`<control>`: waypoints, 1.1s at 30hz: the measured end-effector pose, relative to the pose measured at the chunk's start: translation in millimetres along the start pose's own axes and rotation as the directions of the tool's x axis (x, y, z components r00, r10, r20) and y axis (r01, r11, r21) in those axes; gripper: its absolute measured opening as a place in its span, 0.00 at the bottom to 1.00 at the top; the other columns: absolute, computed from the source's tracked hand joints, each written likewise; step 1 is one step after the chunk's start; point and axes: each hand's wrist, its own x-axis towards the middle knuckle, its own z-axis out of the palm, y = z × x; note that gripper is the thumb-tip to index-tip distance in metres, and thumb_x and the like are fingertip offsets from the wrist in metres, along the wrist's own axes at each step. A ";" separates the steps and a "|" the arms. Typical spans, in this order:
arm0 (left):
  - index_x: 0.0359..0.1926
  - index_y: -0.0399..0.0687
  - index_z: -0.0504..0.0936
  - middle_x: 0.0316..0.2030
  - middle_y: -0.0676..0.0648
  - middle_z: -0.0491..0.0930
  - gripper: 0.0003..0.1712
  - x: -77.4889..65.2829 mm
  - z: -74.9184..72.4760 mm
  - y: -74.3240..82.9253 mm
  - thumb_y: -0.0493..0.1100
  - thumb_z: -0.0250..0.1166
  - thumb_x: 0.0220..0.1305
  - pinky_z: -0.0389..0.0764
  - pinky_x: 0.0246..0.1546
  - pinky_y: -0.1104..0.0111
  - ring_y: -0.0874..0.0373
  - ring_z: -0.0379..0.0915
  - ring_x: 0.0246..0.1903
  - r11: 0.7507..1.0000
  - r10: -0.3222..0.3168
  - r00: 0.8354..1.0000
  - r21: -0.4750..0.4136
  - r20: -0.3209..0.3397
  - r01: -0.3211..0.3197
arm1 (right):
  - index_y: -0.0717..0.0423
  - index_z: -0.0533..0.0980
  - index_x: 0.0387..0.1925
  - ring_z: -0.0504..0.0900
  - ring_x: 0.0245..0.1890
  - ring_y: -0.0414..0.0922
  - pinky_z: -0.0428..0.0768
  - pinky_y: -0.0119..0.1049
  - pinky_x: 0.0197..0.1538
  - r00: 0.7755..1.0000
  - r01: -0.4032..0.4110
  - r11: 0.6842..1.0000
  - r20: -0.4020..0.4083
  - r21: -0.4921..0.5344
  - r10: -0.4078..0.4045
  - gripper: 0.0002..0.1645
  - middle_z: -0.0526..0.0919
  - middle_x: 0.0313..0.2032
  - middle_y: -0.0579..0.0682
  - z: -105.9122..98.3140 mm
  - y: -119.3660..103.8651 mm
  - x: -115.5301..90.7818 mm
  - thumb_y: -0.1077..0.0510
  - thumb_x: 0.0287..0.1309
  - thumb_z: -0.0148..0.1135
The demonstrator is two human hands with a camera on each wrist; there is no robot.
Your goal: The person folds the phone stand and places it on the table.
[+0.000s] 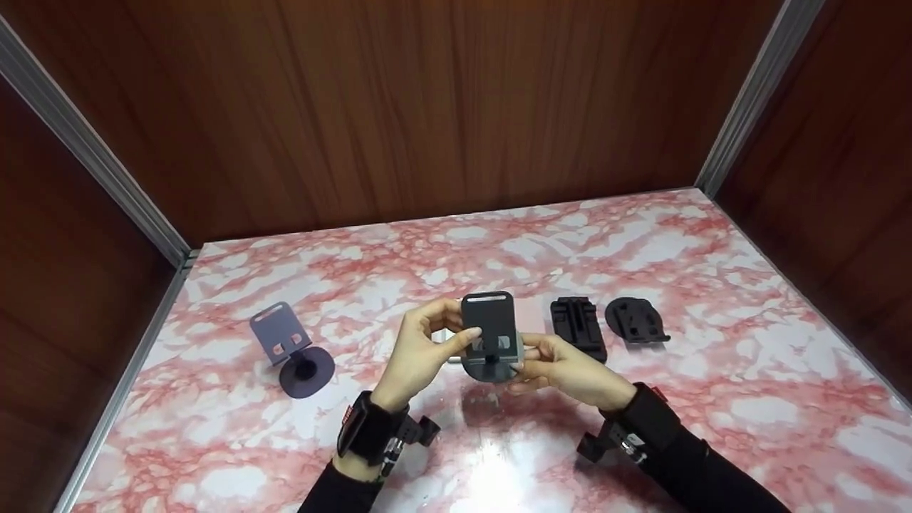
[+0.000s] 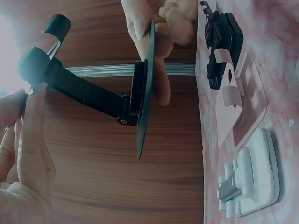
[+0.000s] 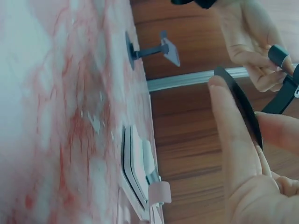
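The black fabric sleeve on the right arm lies nearest the head camera. The left hand pinches the slotted plate of the dark, round-based phone stand; the right hand grips its thin disc base. The stand is raised above the pink-and-white marbled table. Caution: uneven force may fold the dark metal-pinned hinge onto a fingertip; a slackened pinch may drop the stand.
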 end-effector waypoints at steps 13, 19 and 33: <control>0.29 0.33 0.78 0.24 0.51 0.75 0.07 -4.6 10.6 29.3 0.32 0.64 0.64 0.78 0.26 0.72 0.62 0.70 0.27 0.986 -0.012 1.000 0.168 0.009 0.011 | 0.69 0.63 0.65 0.81 0.49 0.58 0.73 0.60 0.55 0.986 0.108 0.992 -0.121 -0.071 -0.116 0.27 0.80 0.52 0.65 2.7 -1.5 0.5 0.69 0.66 0.54; 0.27 0.30 0.75 0.24 0.49 0.75 0.10 -3.9 10.9 18.0 0.31 0.62 0.65 0.85 0.29 0.64 0.59 0.74 0.27 0.995 -0.054 0.998 0.090 0.039 0.050 | 0.69 0.63 0.66 0.81 0.49 0.58 0.73 0.62 0.55 0.980 0.110 0.990 -0.157 -0.090 -0.123 0.29 0.80 0.50 0.65 4.2 -3.0 1.0 0.70 0.65 0.56; 0.29 0.27 0.74 0.26 0.44 0.80 0.16 -0.5 -0.2 -4.3 0.38 0.62 0.68 0.85 0.30 0.57 0.53 0.79 0.26 0.990 -0.127 0.985 -0.049 0.116 0.134 | 0.70 0.63 0.65 0.80 0.50 0.58 0.72 0.62 0.55 0.982 0.145 0.987 -0.109 -0.074 -0.152 0.26 0.79 0.52 0.66 5.5 -0.1 0.5 0.72 0.66 0.52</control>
